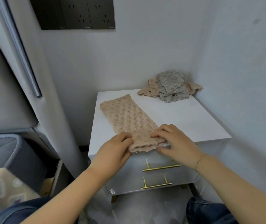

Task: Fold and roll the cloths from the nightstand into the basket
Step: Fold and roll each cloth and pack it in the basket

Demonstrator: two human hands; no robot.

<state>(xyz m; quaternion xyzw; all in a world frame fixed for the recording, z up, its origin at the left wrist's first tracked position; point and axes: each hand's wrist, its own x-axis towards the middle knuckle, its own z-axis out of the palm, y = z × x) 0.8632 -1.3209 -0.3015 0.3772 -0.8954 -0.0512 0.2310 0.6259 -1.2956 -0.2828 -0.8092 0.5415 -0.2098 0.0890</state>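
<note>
The white nightstand (pixel 185 120) carries your folded beige cloth (pixel 129 118) as a long strip, its long axis running straight away from your grip toward the far left corner. Both hands pinch its near end at the front edge, left hand (pixel 116 146) and right hand (pixel 175 141) equally close, so the roll should travel away from you. The unfolded cloths (pixel 169 88) wait well beyond, far right.

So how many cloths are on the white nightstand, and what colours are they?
Beige cloths: 2, a folded strip gripped by the left hand and right hand, and one in the back pile.
Grey cloths: 1, on the pile.
Total: 3 that I can tell apart.
</note>
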